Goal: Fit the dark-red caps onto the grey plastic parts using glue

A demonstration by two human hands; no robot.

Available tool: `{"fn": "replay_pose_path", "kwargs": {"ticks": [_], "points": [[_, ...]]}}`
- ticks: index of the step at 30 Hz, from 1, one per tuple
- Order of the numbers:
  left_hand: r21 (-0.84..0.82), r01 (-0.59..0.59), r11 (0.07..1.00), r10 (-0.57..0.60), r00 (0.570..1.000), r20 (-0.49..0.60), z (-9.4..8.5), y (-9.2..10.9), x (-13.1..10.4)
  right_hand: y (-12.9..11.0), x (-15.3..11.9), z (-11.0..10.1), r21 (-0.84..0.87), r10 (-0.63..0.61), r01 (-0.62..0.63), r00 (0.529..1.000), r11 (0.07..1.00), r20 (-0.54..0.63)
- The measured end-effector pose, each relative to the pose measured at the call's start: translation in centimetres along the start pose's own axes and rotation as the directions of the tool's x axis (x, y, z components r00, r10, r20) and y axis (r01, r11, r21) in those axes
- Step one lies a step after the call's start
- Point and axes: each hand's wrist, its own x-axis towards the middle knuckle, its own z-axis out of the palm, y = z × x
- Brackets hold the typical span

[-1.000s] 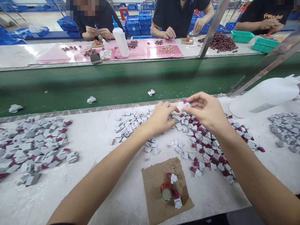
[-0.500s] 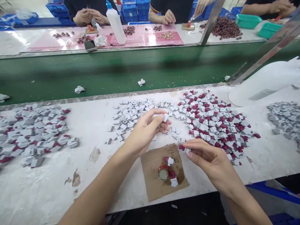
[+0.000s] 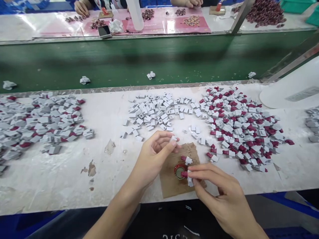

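Observation:
My left hand (image 3: 157, 151) pinches a small pale grey plastic piece (image 3: 173, 138) between thumb and fingers, over the upper left of a cardboard square (image 3: 171, 187). In my right hand (image 3: 214, 186) is a small grey-and-maroon plastic piece (image 3: 184, 174), gripped by thumb and fingertips. Its maroon end points left, over the edge of a red bottle cap (image 3: 179, 171) on the cardboard; whether it touches is unclear. Another grey-and-maroon piece (image 3: 188, 160) lies just above the cap. A further grey part (image 3: 190, 182) shows under my right fingertips, partly hidden.
A heap of grey pieces (image 3: 152, 111) lies beyond my hands, with grey-and-maroon heaps to the right (image 3: 239, 132) and left (image 3: 42, 122). A white bottle (image 3: 294, 84) stands at right. Past the green belt (image 3: 119, 59), co-workers' hands (image 3: 81, 8) are at another table.
My right hand has brought its grey-and-maroon piece left and down to the bottle cap. My left hand has come nearer the cardboard, still holding its grey piece. The view has tilted down.

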Motion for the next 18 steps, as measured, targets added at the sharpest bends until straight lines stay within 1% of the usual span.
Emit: {"fn": "replay_pose_path", "kwargs": {"ticks": [4, 7, 12, 15, 18], "points": [[0.009, -0.021, 1.000, 0.021, 1.000, 0.019, 0.1, -0.7, -0.1, 0.2, -0.2, 0.3, -0.062, -0.038, 0.036, 0.999, 0.997, -0.027], [0.025, -0.035, 0.999, 0.035, 0.999, 0.019, 0.1, -0.9, -0.2, 0.3, -0.3, 0.4, -0.073, -0.057, 0.054, 0.998, 0.996, -0.041], [0.111, -0.044, 0.993, 0.045, 0.999, -0.002, 0.1, -0.8, -0.1, -0.1, -0.5, 0.6, -0.068, -0.045, 0.042, 0.998, 0.997, -0.040], [0.133, -0.056, 0.990, 0.057, 0.998, -0.001, 0.2, -0.3, 0.0, -0.3, -0.2, 0.0, -0.018, 0.004, -0.004, 0.999, 1.000, -0.040], [0.086, -0.038, 0.996, 0.034, 0.998, 0.046, 0.6, 0.5, 0.3, -0.2, 0.7, -1.3, 0.091, 0.112, -0.104, 0.990, 0.990, -0.087]]}}
